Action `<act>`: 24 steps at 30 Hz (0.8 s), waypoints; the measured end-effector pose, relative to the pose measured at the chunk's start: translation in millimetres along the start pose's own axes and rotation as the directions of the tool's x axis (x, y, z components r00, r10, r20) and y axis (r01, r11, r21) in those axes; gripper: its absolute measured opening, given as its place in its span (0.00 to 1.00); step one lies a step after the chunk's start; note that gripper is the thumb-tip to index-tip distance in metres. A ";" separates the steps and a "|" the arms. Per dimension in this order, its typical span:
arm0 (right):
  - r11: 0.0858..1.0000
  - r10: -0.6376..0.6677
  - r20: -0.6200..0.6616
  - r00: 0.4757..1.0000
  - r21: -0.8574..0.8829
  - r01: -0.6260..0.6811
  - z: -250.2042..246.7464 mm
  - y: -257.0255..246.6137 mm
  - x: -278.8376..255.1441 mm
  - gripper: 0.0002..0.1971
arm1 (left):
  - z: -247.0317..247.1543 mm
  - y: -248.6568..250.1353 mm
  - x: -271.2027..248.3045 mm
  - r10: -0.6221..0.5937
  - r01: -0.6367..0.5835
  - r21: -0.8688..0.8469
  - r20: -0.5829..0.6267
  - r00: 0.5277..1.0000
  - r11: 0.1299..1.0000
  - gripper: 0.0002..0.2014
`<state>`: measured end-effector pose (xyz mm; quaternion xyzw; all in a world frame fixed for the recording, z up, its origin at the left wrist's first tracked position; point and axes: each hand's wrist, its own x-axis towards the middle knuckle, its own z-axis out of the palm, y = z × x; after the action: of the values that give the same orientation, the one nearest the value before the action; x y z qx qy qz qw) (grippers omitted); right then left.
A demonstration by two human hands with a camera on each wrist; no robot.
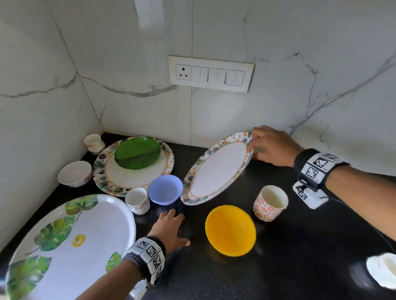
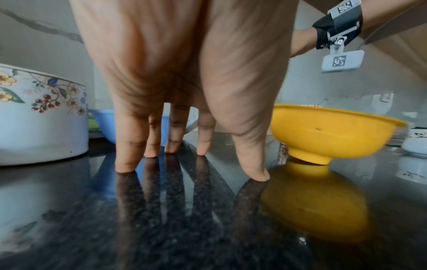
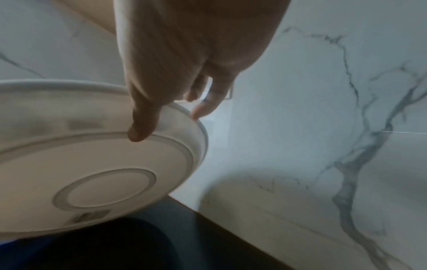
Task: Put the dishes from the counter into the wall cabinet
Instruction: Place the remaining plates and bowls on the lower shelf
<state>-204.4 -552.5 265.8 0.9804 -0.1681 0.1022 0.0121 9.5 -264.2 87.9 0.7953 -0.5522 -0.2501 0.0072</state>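
Underneath, right hand [image 3: 175,76] grips plate [image 3: 97,164] (tilted).

Soft daylight, wide-lens warp

My counter [image 2: 208,228] mirrored my fingers [image 2: 126,146]; the right wrist view was dim and blurred, and the head view's edges smeared.

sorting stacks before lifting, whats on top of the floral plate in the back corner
A green leaf-shaped dish lies on the floral plate, covering its far part. Whatever is beneath the green dish is hidden. Nothing else shows on it.
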 end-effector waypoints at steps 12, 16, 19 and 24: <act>0.978 0.097 -0.183 0.978 -0.164 -0.127 -75.2 -105.3 -25.3 0.10 | -107.5 -45.4 -28.7 0.223 -0.285 -0.157 -0.325 0.919 0.946 0.25; 0.972 0.225 -0.325 0.918 0.006 -0.236 -114.8 -140.9 -41.6 0.11 | -216.7 -41.3 -55.2 0.310 -0.399 -0.020 -0.596 0.741 0.917 0.13; 0.965 0.244 -0.444 0.862 0.021 -0.262 -153.4 -172.3 -50.8 0.10 | -302.9 -31.5 -82.2 0.360 -0.521 0.048 -0.777 0.517 0.852 0.12; 0.956 0.212 -0.554 0.805 -0.053 -0.288 -210.6 -219.6 -70.5 0.11 | -393.1 -6.3 -109.4 0.465 -0.590 0.295 -0.872 0.157 0.752 0.13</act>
<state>-237.9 -310.0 459.9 0.8771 -0.2920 0.3648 0.1115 145.5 -269.3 472.6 0.5479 -0.6770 0.2174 0.4407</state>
